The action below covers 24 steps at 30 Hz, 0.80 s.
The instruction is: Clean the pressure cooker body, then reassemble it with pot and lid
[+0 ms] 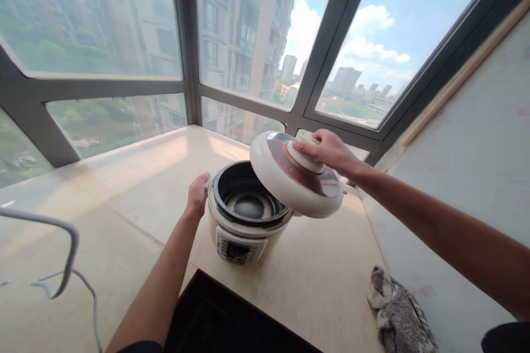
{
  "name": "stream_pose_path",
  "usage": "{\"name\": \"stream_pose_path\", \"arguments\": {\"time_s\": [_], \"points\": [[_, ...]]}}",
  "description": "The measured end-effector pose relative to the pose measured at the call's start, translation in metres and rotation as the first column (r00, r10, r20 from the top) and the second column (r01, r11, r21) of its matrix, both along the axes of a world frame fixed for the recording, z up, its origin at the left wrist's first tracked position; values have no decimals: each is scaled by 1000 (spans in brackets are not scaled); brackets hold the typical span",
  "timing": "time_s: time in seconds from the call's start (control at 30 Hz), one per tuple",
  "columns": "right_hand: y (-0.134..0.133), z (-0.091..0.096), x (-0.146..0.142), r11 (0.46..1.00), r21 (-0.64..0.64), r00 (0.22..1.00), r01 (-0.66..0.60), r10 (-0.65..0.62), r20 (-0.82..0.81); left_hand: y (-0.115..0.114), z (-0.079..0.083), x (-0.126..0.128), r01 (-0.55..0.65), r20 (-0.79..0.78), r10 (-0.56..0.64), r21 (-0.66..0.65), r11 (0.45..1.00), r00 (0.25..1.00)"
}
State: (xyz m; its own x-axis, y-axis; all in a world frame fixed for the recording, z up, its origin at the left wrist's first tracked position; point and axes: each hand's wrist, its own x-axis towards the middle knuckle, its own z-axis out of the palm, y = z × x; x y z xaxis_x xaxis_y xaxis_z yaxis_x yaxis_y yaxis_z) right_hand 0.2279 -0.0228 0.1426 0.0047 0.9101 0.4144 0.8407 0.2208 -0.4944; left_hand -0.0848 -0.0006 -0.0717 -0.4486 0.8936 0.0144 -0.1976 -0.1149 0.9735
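An electric pressure cooker (pixel 248 231) with a dark inner pot (pixel 249 205) stands on the pale windowsill surface, its control panel (pixel 240 248) toward me. My right hand (pixel 329 149) is closed around the knob of the white lid (pixel 296 176), which is tilted and off to the right of the cooker's mouth. The lid's near underside and part of the pot's right rim overlap in view; whether they touch I cannot tell. At the cooker's left side handle, my left hand (pixel 199 193) grips with its fingers wrapped round and partly hidden.
A grey and white cloth (pixel 399 309) lies at the lower right by the wall. A pale cable (pixel 70 242) loops at the left. Below the cooker is a dark panel (pixel 223 320). Framed windows (pixel 190 38) stand behind.
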Motion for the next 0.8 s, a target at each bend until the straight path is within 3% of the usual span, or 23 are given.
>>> {"name": "stream_pose_path", "arguments": {"time_s": [0.13, 0.3, 0.6, 0.8], "points": [[0, -1, -45, 996, -71, 985, -54, 65, 159, -2, -11, 0, 54, 86, -57, 31, 998, 995], [4, -9, -77, 992, -108, 962, -72, 97, 253, 1, -19, 2, 54, 159, -65, 72, 996, 985], [6, -39, -107, 995, -98, 940, -16, 48, 339, 6, -25, 5, 24, 218, -62, 174, 984, 974], [2, -44, -111, 987, -156, 932, 25, 34, 361, 5, -24, 5, -8, 230, -31, 167, 986, 973]]}}
